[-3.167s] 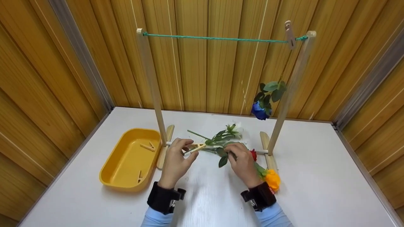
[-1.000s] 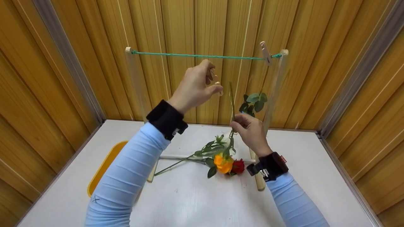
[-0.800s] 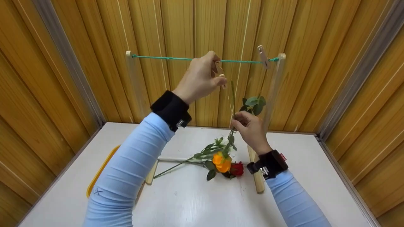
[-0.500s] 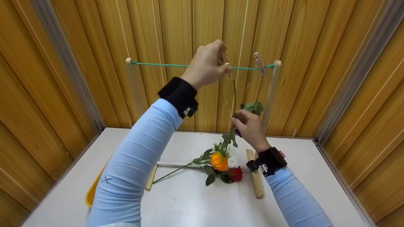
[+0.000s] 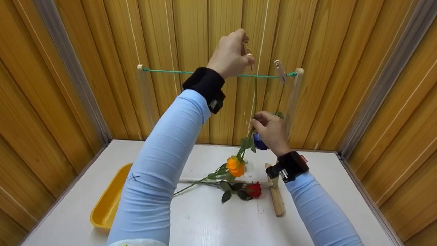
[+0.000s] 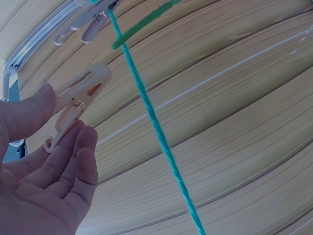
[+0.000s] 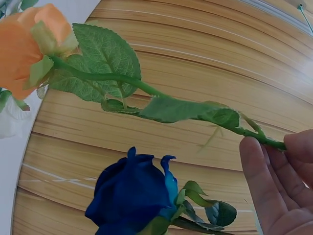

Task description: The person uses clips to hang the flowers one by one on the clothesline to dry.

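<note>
My left hand [image 5: 230,54] is raised just above the green cord [image 6: 156,129], pinching a light wooden clothespin [image 6: 80,98] by its handles. The clothespin's tip points toward a green stem end [image 6: 142,27] that crosses the cord, slightly apart from it. Lower down, my right hand [image 5: 271,131] pinches the stem of an orange rose [image 5: 235,166] between thumb and fingers. That rose hangs head down. Beside it, a blue rose [image 7: 132,196] hangs head down from the cord under another clothespin [image 5: 280,71], partly behind my right hand in the head view.
On the white table lie a red rose [image 5: 253,190] and another leafy stem, near the stand's white crossbar [image 5: 191,179]. A yellow tray [image 5: 94,216] stands left, partly behind my left sleeve. Wooden posts [image 5: 295,95] hold the cord, with a wooden foot [image 5: 277,201] at right.
My left hand picked its clothespin up from table height and rose past the cord. My right hand took the orange rose, turned it head down and lifted its stem end to the cord.
</note>
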`<move>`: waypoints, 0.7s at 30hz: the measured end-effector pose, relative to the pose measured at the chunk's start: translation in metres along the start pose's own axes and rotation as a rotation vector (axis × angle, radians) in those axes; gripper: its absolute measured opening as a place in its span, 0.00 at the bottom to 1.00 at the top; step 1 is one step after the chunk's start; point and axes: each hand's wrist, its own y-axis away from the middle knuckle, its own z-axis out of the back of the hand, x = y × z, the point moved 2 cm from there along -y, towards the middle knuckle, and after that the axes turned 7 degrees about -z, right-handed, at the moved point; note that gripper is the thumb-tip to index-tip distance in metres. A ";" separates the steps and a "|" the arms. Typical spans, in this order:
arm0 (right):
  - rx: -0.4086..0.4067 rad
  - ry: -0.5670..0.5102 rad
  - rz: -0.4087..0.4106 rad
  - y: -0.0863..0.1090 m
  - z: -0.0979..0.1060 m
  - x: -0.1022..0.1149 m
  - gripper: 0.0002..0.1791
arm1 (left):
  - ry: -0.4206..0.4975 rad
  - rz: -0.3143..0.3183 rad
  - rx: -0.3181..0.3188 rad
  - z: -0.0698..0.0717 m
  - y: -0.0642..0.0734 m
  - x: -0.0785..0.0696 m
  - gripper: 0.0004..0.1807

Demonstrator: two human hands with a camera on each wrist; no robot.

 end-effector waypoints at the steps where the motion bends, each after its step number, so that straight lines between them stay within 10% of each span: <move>1: -0.002 0.002 -0.003 -0.002 0.001 0.001 0.06 | -0.005 0.005 -0.002 0.000 -0.002 0.000 0.21; 21: 0.015 0.023 -0.046 -0.016 0.002 0.010 0.08 | 0.087 0.034 -0.121 -0.003 -0.010 0.013 0.15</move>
